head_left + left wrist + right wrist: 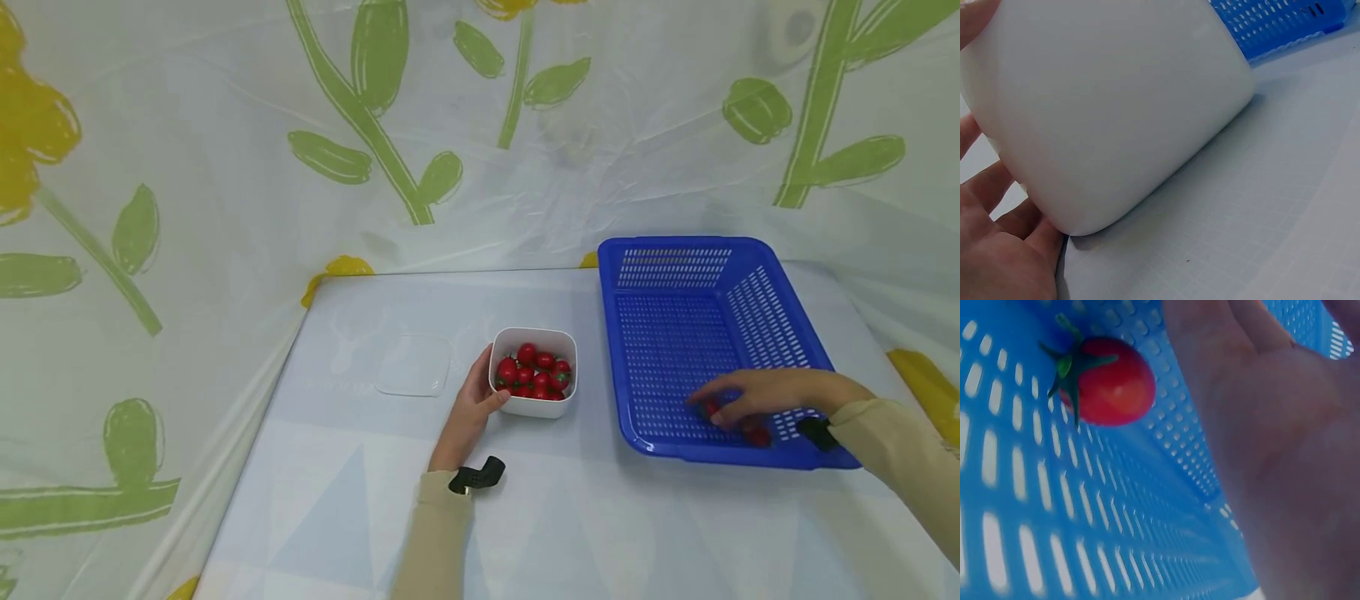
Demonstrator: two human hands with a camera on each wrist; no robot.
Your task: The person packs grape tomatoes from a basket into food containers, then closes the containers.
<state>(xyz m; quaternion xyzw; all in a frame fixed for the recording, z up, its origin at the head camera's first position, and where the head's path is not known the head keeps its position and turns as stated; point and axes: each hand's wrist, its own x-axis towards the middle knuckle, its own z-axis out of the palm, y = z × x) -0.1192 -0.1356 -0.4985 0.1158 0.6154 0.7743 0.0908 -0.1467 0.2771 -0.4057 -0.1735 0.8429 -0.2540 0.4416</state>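
My left hand point(470, 411) grips the side of a small white square container point(534, 407), its thumb at the near rim. Inside lie several cherry tomatoes point(542, 379), red with some green stems. In the left wrist view the container's smooth wall point(1116, 112) fills much of the picture, with fingers point(1022, 219) against its left side. My right hand point(776, 393) reaches into a blue plastic basket point(626, 367), its fingers loosely spread over a cherry tomato point(708, 408); firm contact does not show. Another cherry tomato point(1116, 381) with a green stem lies in the basket beside that hand.
A clear flat lid point(412, 367) lies on the table point(390, 525) left of the white container. The blue basket stands at the right with slotted walls. A white sheet point(225, 167) with flower prints hangs behind and at the sides.
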